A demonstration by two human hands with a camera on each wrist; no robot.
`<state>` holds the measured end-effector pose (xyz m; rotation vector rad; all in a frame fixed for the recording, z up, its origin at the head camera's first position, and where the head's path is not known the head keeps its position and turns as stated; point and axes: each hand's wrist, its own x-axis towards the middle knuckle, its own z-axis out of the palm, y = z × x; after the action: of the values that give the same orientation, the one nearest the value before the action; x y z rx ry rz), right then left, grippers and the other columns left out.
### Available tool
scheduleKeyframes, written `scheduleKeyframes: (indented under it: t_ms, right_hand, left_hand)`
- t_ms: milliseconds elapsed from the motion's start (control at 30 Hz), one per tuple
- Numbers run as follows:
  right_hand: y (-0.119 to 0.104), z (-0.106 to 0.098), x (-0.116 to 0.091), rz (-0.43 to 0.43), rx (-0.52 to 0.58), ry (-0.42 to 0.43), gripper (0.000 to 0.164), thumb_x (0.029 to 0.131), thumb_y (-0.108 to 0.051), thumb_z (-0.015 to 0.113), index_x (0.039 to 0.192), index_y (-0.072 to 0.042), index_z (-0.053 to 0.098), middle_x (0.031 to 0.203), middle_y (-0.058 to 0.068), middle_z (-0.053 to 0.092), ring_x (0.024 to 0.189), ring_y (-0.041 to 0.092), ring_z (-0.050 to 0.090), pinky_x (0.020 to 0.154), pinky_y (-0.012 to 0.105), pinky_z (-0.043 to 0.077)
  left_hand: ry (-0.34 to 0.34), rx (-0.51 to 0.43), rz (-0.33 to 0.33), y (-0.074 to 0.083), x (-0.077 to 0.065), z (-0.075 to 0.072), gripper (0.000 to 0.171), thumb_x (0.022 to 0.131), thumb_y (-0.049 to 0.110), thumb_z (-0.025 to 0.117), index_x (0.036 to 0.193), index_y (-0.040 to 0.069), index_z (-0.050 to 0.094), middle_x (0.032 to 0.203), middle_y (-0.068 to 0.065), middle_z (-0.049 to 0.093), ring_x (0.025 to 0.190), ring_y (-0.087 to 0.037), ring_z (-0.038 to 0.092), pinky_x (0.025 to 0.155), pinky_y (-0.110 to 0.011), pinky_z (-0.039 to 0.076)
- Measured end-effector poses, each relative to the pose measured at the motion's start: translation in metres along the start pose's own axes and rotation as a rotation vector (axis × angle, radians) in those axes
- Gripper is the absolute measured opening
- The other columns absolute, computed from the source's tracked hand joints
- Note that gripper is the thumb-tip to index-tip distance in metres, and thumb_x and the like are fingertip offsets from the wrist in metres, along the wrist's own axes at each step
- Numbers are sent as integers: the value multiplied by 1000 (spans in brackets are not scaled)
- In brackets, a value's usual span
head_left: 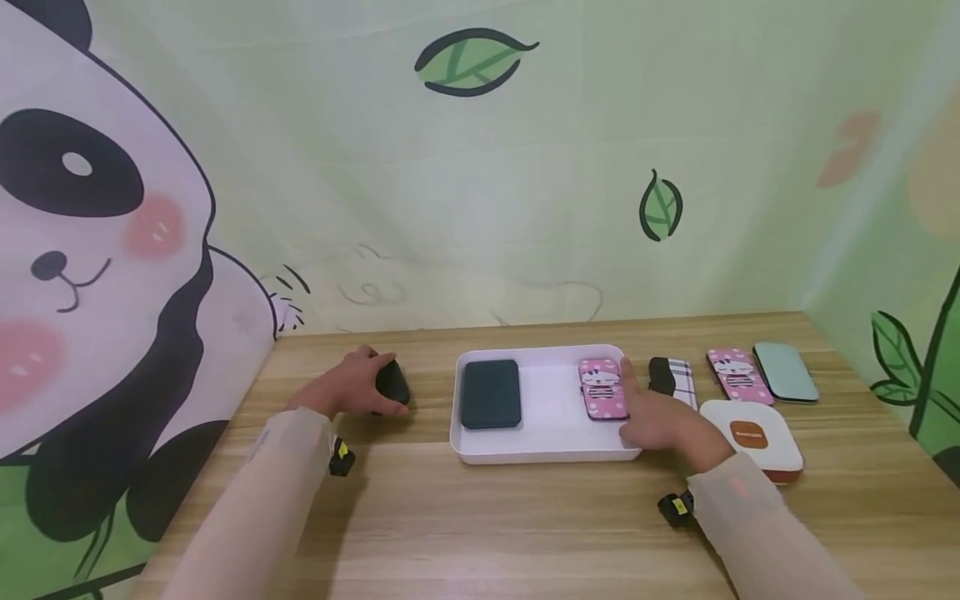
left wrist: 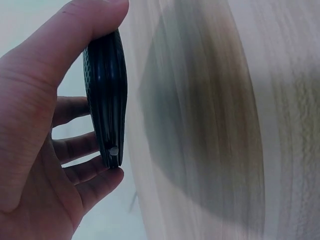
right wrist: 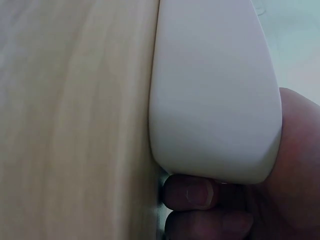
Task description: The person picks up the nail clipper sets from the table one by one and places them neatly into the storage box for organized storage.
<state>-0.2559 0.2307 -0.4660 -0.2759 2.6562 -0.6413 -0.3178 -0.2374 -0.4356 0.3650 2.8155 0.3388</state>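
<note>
My left hand [head_left: 354, 385] holds a small black case [head_left: 392, 383] by its edges, left of the tray. In the left wrist view the black case [left wrist: 106, 100] shows a textured cover, a ridged side and a small metal button. The right hand [head_left: 663, 421] grips the right end of a white tray [head_left: 547, 457], and its curled fingers [right wrist: 192, 192] are against the tray's outer end in the right wrist view. Inside the tray lie a dark flat case [head_left: 491, 394] on the left and a pink cat-patterned case [head_left: 603, 389] beside the right hand.
Right of the tray lie a black-and-white plaid case [head_left: 681, 382], another pink cat case [head_left: 739, 375], a pale mint case [head_left: 786, 372] and a white box with a brown label [head_left: 750, 434]. A patterned cloth wall [head_left: 360, 167] stands behind the wooden table [head_left: 450, 533].
</note>
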Motion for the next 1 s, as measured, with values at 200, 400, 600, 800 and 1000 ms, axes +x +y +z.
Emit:
scheduleKeyframes:
  t_ms: [200,400,600,800,1000]
  right_hand:
    - [-3,3,3,-11,6,0,105,88,-12,56,155,-6,-24,59,0,44,47,14,37,45,28,34]
    - [-5,5,5,10,0,-4,105,87,-12,56,156,-6,-24,61,1,46,47,15,38,45,28,33]
    - [-5,4,5,38,-9,-11,106,87,-13,55,155,-8,-25,60,1,47,46,15,38,45,27,34]
    - [-4,5,6,41,-4,-8,106,87,-13,56,155,-8,-25,61,1,47,47,15,39,45,28,35]
    - [-4,6,8,37,-11,-5,106,88,-14,56,155,-7,-25,60,1,47,47,15,40,45,27,35]
  left_hand:
    - [-6,16,-17,-2,0,1,110,71,63,80,157,12,34,149,-26,34,121,-37,45,95,-55,47]
    - [-16,-10,-31,5,2,0,109,72,61,81,158,16,31,154,-22,29,124,-37,43,97,-57,46]
    - [17,-16,3,22,7,-5,109,71,59,83,158,18,32,154,-19,30,124,-35,43,97,-54,47]
    - [47,18,77,41,10,-11,109,68,62,83,156,18,36,153,-18,34,123,-32,45,96,-50,48]
    - [42,43,94,60,9,-15,107,69,63,81,156,21,36,152,-16,36,122,-32,46,94,-48,50]
